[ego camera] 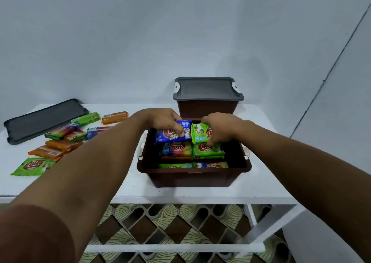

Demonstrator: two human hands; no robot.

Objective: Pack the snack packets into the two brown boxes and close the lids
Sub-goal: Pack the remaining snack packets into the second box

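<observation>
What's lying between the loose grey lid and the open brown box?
In the head view, loose snack packets lie scattered there on the white table, partly behind the left forearm.

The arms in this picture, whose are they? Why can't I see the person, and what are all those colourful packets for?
There is no machine here. The picture comes from a camera worn on a person's head, looking forward and down, so you see only their two arms, as if you were them.

The left hand holds a blue packet. The right hand holds a green packet. Both are at the far end of the open brown box, which already has snack packets inside.

Behind it stands a second brown box with its grey lid on. Everything sits on a white table. To the left lie more loose packets and the other grey lid.
</observation>
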